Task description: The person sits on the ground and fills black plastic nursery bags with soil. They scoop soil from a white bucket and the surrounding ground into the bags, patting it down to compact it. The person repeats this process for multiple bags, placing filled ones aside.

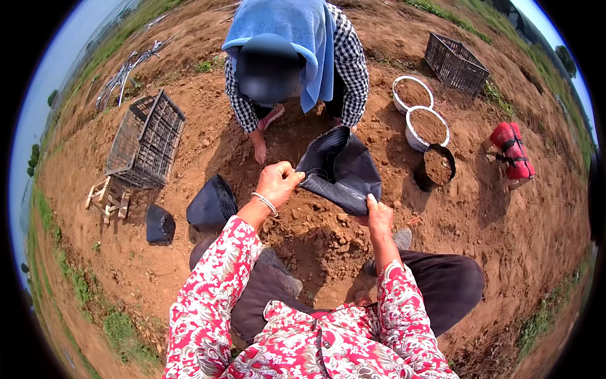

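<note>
Between my two hands hangs a black plastic grow bag [357,166], its mouth spread and facing up and away from me. My left hand [277,182] pinches the left corner of the rim between thumb and fingers; a bracelet circles that wrist. At the lower right of the bag, my right hand [378,215] grips the edge, thumb on top. I see no soil in the visible part of the bag. Loose clumped soil [331,241] lies below it, between my feet. Another person's hand [260,150] reaches to the ground just beyond my left hand.
A person in a blue towel [279,23] bends over opposite me. Soil fills two white buckets [414,137] and a black pot [421,177] at right. A red padded stool [513,151] stands farther right. Leftward are a plastic crate [151,142], a wooden stool [110,201] and black bags [210,203].
</note>
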The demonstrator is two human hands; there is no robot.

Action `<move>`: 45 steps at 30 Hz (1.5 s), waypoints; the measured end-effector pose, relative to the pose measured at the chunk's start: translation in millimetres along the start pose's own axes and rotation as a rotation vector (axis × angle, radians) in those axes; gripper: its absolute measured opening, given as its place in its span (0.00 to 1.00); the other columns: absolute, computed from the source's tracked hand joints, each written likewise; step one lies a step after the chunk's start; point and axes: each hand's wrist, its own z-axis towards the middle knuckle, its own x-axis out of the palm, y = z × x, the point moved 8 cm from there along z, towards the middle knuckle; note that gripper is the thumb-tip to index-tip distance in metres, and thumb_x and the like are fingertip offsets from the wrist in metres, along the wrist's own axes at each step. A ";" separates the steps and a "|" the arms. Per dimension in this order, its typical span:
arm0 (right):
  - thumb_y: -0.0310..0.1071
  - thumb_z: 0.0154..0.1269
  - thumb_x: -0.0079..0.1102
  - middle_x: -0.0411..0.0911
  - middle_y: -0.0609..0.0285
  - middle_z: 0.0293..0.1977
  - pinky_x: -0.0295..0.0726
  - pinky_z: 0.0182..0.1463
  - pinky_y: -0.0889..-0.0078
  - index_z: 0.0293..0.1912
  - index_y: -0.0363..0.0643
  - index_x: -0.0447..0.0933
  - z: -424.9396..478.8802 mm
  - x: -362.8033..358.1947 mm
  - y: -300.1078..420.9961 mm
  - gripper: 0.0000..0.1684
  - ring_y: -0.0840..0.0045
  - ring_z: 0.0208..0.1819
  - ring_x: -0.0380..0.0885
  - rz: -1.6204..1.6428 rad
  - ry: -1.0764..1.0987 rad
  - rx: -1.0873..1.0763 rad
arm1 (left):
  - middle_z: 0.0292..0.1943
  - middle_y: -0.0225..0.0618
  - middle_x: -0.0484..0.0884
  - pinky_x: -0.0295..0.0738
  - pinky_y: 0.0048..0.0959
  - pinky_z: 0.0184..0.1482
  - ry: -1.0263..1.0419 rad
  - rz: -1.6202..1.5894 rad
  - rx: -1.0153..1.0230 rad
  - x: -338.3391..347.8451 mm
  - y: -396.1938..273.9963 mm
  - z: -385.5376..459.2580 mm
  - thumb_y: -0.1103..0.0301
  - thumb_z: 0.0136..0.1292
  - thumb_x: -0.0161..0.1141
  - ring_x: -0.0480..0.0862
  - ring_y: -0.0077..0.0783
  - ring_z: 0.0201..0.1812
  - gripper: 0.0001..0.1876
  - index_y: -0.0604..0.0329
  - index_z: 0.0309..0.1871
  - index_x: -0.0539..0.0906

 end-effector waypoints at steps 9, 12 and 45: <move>0.42 0.67 0.63 0.76 0.69 0.22 0.80 0.20 0.79 0.29 0.37 0.81 -13.1 14.3 29.6 0.17 0.85 0.20 0.74 0.008 0.125 -0.193 | 0.28 0.33 0.82 0.77 0.28 0.38 -0.037 0.107 -0.275 -10.1 40.3 13.0 0.64 0.50 0.72 0.82 0.27 0.32 0.14 0.60 0.35 0.81; 0.43 0.69 0.61 0.76 0.68 0.22 0.80 0.22 0.78 0.30 0.37 0.80 -16.8 19.5 31.2 0.19 0.84 0.20 0.75 0.041 0.169 -0.193 | 0.30 0.37 0.85 0.77 0.32 0.40 -0.037 0.352 -0.315 -19.8 61.9 16.5 0.65 0.48 0.72 0.84 0.36 0.34 0.13 0.58 0.36 0.84; 0.50 0.66 0.63 0.77 0.62 0.18 0.75 0.18 0.78 0.29 0.40 0.76 3.7 4.5 -26.4 0.22 0.80 0.15 0.75 0.090 0.171 0.074 | 0.55 0.52 0.80 0.74 0.40 0.58 -0.231 0.827 -0.652 -189.5 108.1 -2.8 0.56 0.59 0.64 0.80 0.49 0.57 0.24 0.64 0.52 0.78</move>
